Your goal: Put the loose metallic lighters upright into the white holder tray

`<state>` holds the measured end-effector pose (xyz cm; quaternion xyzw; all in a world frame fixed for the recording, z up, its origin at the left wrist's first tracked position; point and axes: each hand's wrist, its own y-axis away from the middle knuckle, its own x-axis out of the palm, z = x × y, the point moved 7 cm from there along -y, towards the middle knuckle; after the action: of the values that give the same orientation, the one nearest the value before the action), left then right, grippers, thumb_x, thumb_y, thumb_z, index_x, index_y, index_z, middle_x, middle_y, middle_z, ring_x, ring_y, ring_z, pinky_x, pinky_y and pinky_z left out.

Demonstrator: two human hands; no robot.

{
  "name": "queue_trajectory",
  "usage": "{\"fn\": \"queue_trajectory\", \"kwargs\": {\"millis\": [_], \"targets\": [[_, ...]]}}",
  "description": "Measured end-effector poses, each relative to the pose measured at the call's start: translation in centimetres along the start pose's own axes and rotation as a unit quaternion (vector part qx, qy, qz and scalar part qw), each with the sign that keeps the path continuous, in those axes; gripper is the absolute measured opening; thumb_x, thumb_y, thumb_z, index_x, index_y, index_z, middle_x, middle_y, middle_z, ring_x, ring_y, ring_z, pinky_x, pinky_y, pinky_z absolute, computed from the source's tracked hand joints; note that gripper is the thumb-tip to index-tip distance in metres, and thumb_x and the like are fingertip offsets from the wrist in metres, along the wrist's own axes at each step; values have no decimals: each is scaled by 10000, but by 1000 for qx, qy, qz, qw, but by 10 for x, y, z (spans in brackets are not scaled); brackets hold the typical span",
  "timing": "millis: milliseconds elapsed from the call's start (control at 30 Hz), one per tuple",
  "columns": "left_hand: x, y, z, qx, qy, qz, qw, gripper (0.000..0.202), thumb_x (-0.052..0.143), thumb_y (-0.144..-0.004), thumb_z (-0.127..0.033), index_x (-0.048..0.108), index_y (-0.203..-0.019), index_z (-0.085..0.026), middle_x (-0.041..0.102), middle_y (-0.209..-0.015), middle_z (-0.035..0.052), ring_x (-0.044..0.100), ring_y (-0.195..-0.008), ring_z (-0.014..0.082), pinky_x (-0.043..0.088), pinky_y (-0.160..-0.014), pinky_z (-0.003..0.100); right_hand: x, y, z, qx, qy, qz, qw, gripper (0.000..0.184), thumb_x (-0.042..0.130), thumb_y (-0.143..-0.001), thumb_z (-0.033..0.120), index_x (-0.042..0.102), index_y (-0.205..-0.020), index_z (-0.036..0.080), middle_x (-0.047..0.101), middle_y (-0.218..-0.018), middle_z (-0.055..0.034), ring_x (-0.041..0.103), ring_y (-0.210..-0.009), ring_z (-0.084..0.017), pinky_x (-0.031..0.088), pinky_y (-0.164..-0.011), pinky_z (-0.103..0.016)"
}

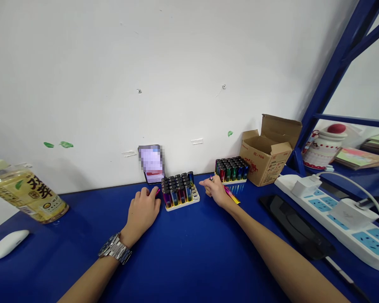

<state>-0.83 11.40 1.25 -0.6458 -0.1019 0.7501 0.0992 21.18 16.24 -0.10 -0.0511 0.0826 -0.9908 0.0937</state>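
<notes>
My left hand point(144, 208), a metal watch at its wrist, rests on the table left of a white holder point(183, 204). Its fingers are curled, and a small shiny pink piece point(158, 191) shows at their tips; most of it is hidden. In the holder, several glossy rainbow-coloured cylinders point(181, 194) with dark tops stand upright, with bare holes at its right side. Right of this holder is my right hand point(215, 191), index finger forward and the others curled; what they grip is hidden. Pink-and-yellow cylinders point(233, 196) lie beside that hand's wrist.
Behind my right hand, a second holder of cylinders point(233, 169) stands near an open cardboard box point(267, 158). A phone point(152, 164) leans on the wall. Rightward lie a black phone point(295, 225) and power strip point(331, 214); leftward, a drink bottle point(28, 191) and white mouse point(8, 245).
</notes>
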Motion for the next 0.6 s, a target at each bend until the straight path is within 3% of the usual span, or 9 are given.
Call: {"fn": "queue_trajectory", "kwargs": {"millis": [100, 200, 367, 500, 600], "targets": [[0, 0, 0, -1, 2, -3, 1000, 386, 368, -895, -230, 530, -1243, -196, 562, -1007, 112, 556, -902, 251, 470, -740, 351, -1, 1, 2, -21, 42, -6, 999, 476, 586, -691, 342, 175, -472, 242, 138, -446, 90, 126, -425, -55, 117, -423, -253], [0, 0, 0, 1, -1, -4, 1000, 387, 364, -898, -232, 529, -1246, -195, 562, -1009, 114, 558, -902, 253, 469, -736, 350, -1, 2, 9, -81, 98, -9, 992, 429, 605, -739, 421, 277, -549, 219, 247, -527, 68, 236, -489, -79, 212, -460, -239], [-1, 0, -1, 4, -5, -5, 1000, 391, 354, -904, -234, 528, -1251, -187, 561, -1016, 118, 563, -893, 254, 467, -731, 348, -5, -2, 7, -105, 113, -32, 988, 320, 356, -900, 471, 462, -752, 208, 440, -707, 5, 441, -672, -142, 383, -633, -260], [0, 0, 0, 2, -1, -2, 1000, 392, 359, -898, -234, 526, -1249, -190, 565, -1010, 117, 559, -894, 255, 469, -730, 351, -5, 0, 14, -142, 206, -65, 966, 339, 569, -793, 510, 469, -671, 210, 439, -715, -6, 419, -743, -170, 378, -653, -268], [1, -1, 0, 1, -3, 1, 1000, 393, 354, -898, -238, 526, -1249, -189, 569, -1005, 117, 554, -900, 258, 470, -734, 355, -2, 2, 17, -151, 206, -58, 965, 462, 627, -745, 518, 343, -552, 209, 318, -591, 33, 325, -600, -125, 315, -558, -246]]}}
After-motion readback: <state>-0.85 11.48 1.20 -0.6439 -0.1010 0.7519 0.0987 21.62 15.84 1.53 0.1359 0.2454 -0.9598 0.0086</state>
